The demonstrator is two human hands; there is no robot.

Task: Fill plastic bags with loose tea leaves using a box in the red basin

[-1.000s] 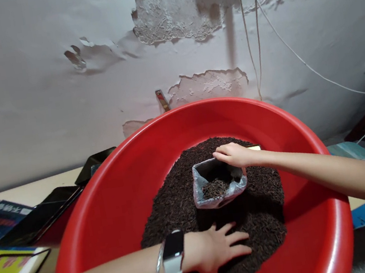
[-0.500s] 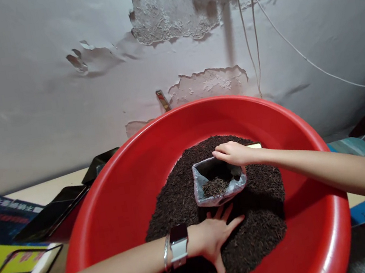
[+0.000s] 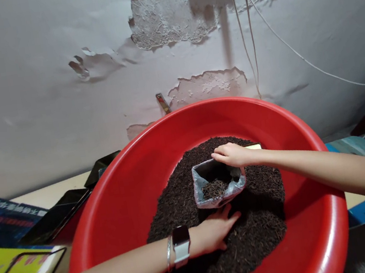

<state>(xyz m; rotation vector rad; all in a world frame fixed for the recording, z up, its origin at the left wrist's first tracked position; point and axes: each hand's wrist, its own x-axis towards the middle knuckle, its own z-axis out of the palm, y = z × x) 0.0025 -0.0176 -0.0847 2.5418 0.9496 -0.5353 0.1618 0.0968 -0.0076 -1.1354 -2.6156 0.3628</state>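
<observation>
A wide red plastic basin [image 3: 125, 210] holds a heap of dark loose tea leaves [image 3: 178, 197]. In the middle of the heap stands a small silvery pouch [image 3: 213, 198], open at the top and partly filled with the same leaves. My right hand [image 3: 232, 155] grips the pouch's far rim and keeps it upright. My left hand [image 3: 213, 233], with a watch and a bangle on the wrist, lies in the leaves just below the pouch, its fingers curled into them and partly hidden.
A peeling white wall rises right behind the basin, with thin cables [image 3: 251, 33] hanging from a socket. Left of the basin lie dark flat trays [image 3: 56, 214] and printed cartons [image 3: 13, 269]. A blue object [image 3: 364, 214] sits at the right.
My left hand slid forward through the leaves from the near side of the heap up to the pouch's base, and its spread fingers curled in. My right hand stayed on the pouch rim.
</observation>
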